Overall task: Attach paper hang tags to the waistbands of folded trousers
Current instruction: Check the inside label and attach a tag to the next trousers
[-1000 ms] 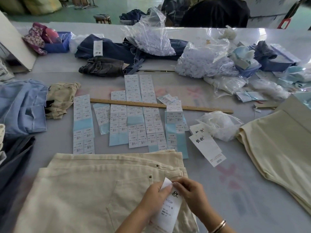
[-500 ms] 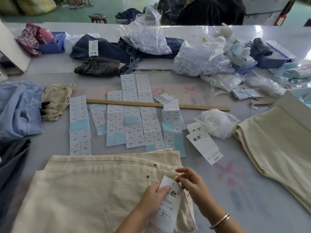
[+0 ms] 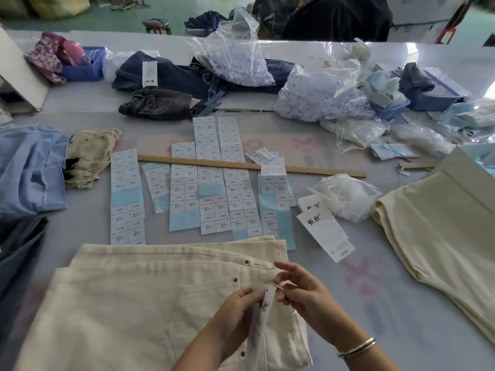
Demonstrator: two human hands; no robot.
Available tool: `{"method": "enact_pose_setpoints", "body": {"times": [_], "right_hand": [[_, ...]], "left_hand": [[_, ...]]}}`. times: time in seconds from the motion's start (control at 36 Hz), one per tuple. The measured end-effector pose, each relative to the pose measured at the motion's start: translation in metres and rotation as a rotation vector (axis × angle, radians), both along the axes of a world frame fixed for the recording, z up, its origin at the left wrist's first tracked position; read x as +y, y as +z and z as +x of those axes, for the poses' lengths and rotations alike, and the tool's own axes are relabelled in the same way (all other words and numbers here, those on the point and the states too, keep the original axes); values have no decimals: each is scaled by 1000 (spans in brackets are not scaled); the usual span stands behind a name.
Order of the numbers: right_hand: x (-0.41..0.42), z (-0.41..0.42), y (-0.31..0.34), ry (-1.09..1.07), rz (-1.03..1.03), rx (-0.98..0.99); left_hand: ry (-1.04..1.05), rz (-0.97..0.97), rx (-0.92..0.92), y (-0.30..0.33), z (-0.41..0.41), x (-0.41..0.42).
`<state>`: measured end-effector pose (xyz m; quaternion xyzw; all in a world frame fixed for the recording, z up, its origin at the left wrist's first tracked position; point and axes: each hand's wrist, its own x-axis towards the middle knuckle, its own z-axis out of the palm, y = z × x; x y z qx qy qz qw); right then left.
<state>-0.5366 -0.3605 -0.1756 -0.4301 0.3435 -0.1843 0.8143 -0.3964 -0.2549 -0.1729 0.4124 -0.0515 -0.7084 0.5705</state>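
Folded cream trousers [image 3: 128, 298] lie in front of me with the waistband at the far edge. A white paper hang tag [image 3: 263, 314] with black characters hangs edge-on over the back pocket near the waistband's right end. My left hand [image 3: 235, 306] pinches the tag's upper left edge. My right hand [image 3: 302, 293] pinches at the tag's top, close to a belt loop, where its string would be; the string itself is too blurred to make out. Two spare hang tags [image 3: 325, 231] lie on the table to the right.
Sheets of size stickers [image 3: 211, 183] and a wooden ruler [image 3: 249, 166] lie beyond the trousers. A stack of cream trousers [image 3: 439, 236] is at the right, a bag of strings [image 3: 345, 195] beside it. Blue and dark garments [image 3: 29, 167] sit at the left; plastic bags crowd the back.
The tag has turned from flat and face-up to nearly edge-on. My right hand has shifted up toward the belt loop, and both hands now meet at the tag's top.
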Motion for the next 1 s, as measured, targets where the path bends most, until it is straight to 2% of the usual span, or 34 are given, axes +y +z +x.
{"method": "enact_pose_setpoints", "body": {"times": [0.25,0.39,0.5,0.58,0.69,0.78,1.0], "right_hand": [[12,9,4,161,-451,404],[12,11,6,241,-663,493],[11,9,5,163,-497,417],[10,7,4,8,-261,199],[10,9,10,-23,-59,-47],[13,12,13,17,-72,-43],[20,13,11,-29,-141,31]], "left_hand": [[-10,44,-241,-5,-1,1],[-13,63,-310,-6,7,4],[-2,66,-273,-8,12,7],[-33,93,-169,-10,17,9],[-117,68,-89,-13,17,11],[-72,4,-28,-16,13,9],[12,-15,-73,-8,16,7]]}}
